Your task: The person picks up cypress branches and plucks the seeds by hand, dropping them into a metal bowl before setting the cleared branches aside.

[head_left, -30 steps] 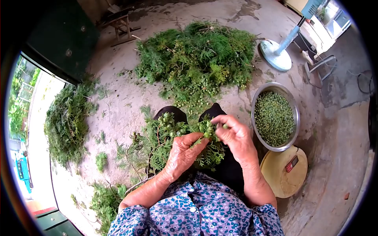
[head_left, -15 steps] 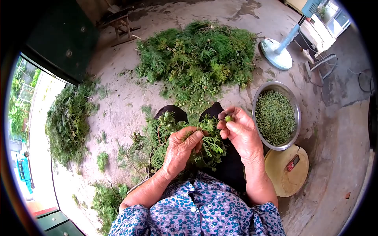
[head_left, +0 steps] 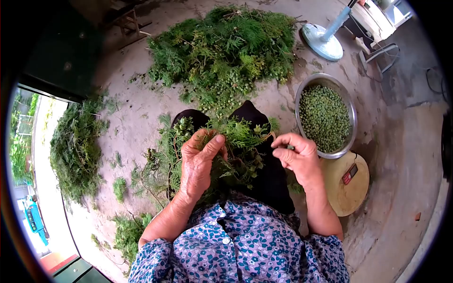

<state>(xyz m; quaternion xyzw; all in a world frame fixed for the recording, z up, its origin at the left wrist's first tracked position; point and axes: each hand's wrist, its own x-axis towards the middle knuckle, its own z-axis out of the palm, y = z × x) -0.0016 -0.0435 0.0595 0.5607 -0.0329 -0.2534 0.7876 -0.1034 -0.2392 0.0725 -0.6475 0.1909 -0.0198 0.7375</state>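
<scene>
Two hands work: left hand [head_left: 197, 162] clasps the leafy sprig [head_left: 236, 141], right hand [head_left: 297, 155] fingers pinch a green seed [head_left: 290, 147] beside it.

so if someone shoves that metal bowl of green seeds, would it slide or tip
The metal bowl looks wide and shallow, so it would probably slide rather than tip. It is heaped with small round green seeds, so it is likely heavy, and a hard shove might spill some.
</scene>
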